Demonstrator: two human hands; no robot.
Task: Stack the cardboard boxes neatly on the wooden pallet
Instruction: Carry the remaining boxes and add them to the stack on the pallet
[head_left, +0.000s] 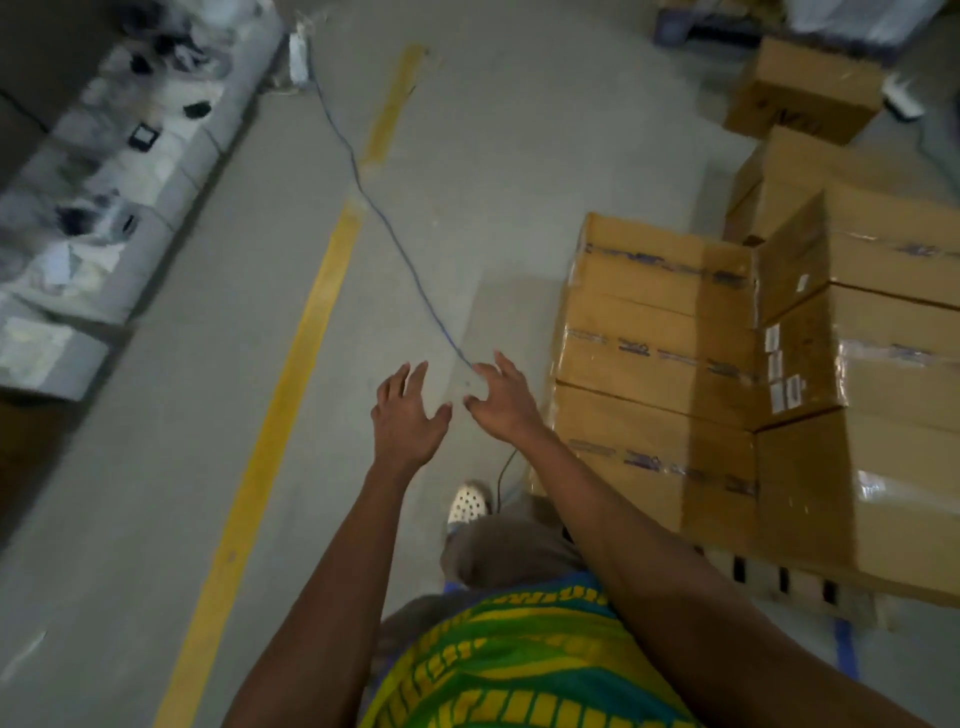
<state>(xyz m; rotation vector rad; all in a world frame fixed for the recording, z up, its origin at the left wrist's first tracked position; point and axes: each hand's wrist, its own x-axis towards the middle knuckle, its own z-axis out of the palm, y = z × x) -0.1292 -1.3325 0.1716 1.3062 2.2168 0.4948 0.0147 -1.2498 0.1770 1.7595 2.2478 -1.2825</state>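
shirt (519, 660): green with yellow stripes | legwear (504, 545): grey, possibly trousers | shoe (467, 504): white, perforated

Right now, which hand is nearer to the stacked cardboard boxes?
Right. The right hand hovers open just beside the stacked cardboard boxes, apart from them. The left hand, also open, is farther from them, over the floor.
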